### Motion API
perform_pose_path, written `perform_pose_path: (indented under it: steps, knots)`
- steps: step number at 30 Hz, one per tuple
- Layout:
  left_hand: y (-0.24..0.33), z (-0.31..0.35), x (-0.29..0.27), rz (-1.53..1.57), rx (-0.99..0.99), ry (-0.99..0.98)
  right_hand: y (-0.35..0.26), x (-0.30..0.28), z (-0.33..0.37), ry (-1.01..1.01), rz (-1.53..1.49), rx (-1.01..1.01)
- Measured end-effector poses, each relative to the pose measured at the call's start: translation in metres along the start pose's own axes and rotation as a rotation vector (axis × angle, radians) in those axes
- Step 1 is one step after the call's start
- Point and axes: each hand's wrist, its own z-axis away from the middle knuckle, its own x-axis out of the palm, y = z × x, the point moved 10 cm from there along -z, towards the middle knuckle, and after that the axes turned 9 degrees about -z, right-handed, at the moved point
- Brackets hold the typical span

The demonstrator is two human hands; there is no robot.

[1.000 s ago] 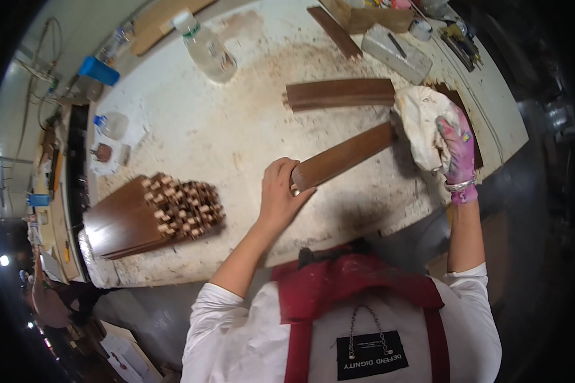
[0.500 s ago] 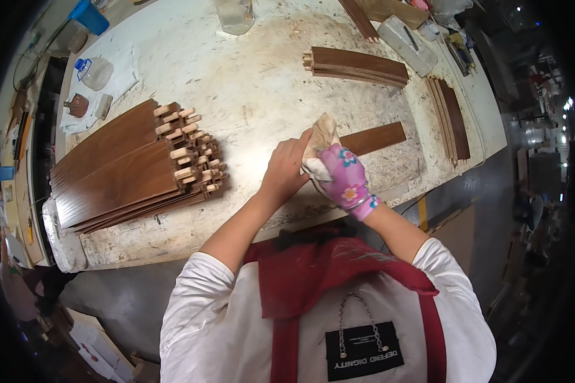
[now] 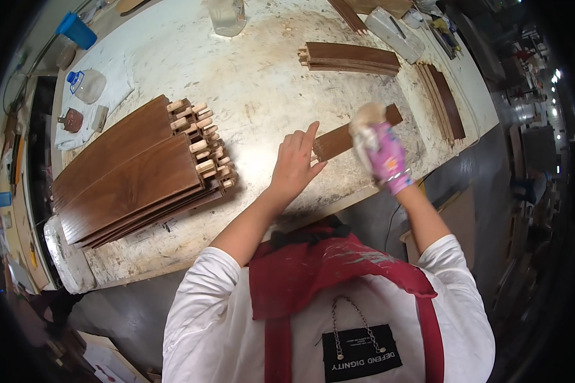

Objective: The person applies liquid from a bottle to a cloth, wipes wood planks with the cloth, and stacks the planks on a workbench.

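Observation:
A single brown wooden slat (image 3: 336, 142) lies on the worktable in front of me. My bare left hand (image 3: 294, 156) is beside its left end, fingers stretched and apart, holding nothing; whether a fingertip touches the slat I cannot tell. In a pink flowered glove, my right hand (image 3: 388, 155) is closed on a pale, crumpled cloth (image 3: 366, 121). The cloth rests over the slat toward its right end and hides part of it; both are slightly blurred by motion. Light dowel pegs show at the slat's left end.
To the left is a large stack of brown slats (image 3: 131, 169) with dowel ends. Smaller slat piles lie at the back (image 3: 351, 59) and right (image 3: 442, 102). A grey block (image 3: 395, 35), a clear container (image 3: 227, 18) and a blue-capped jug (image 3: 88, 86) stand farther off on the stained worktable (image 3: 262, 76).
My right hand has moved right with the cloth, along the slat. My left hand has come off the cloth, its fingers now spread near the slat's left end.

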Motion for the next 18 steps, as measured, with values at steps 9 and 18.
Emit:
perform_pose_path:
  steps: [9,18]
  knots:
    - [-0.003,-0.003,0.006,-0.010,-0.022,-0.021,-0.046,0.042,0.010,-0.023,0.091,-0.178]
    - [-0.004,-0.005,0.003,-0.044,-0.056,0.021,0.029,0.013,-0.030,-0.151,-0.015,0.376]
